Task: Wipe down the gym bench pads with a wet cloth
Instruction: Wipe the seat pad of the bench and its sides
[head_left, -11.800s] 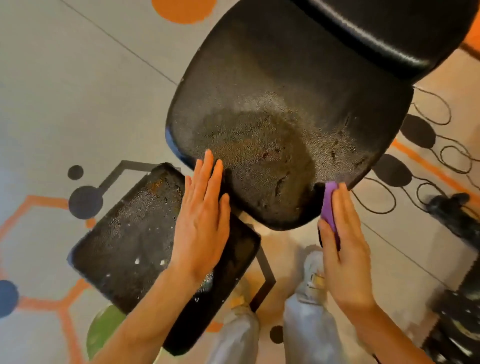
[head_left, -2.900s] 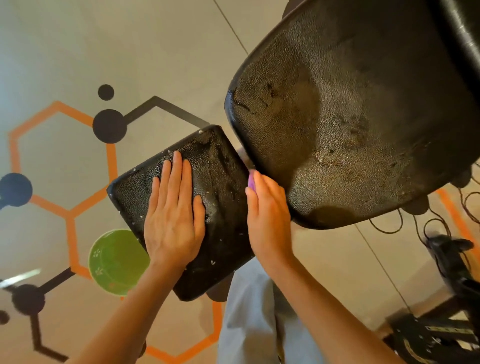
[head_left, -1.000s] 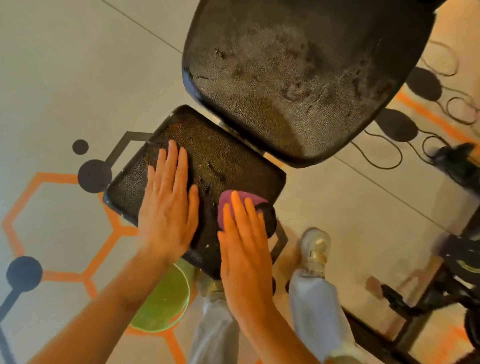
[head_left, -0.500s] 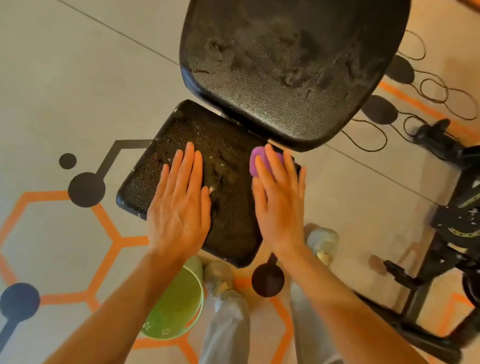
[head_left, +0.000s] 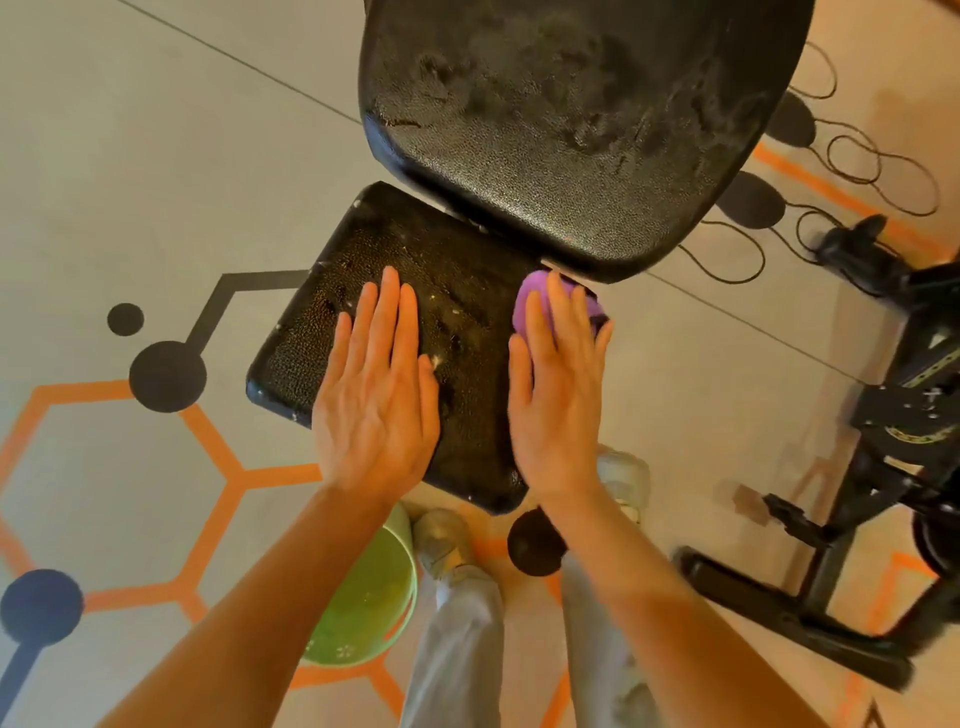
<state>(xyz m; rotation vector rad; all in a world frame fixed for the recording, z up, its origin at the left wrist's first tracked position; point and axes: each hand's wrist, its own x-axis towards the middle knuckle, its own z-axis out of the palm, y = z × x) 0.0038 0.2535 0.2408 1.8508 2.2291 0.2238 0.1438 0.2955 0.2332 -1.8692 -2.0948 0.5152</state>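
At the seat pad's right edge, right hand (head_left: 558, 384): lying flat with fingers straight, pressing the purple cloth (head_left: 535, 301) onto the pad; nothing is being gripped.
Cloth position: sitting at the far right corner of the seat pad (head_left: 457, 291), just below the overhanging lower edge of the back pad (head_left: 571, 114); partly hidden under the fingers.
Cloth axis: bunched into a rounded wad, so no clear long axis is showing; it cannot be told which way it is pointing.
Left hand (head_left: 376, 395): resting open, palm down, on the near left part of the seat pad, fingers straight and pointing toward the back pad; judged to be steadying the pad.
Seat pad axis: running diagonally, from the near right corner by the person's shoes up to the far left corner.
Risk, cloth: being held by flat pressure alone at the very corner, it is likely to slide off the right edge onto the floor.
Risk, coverage: pale specks are lying between the hands; strokes confined to the corner would be leaving them.
Risk, bucket: green bucket (head_left: 363, 597) is standing just beside the left shoe; a step back could be tipping it.
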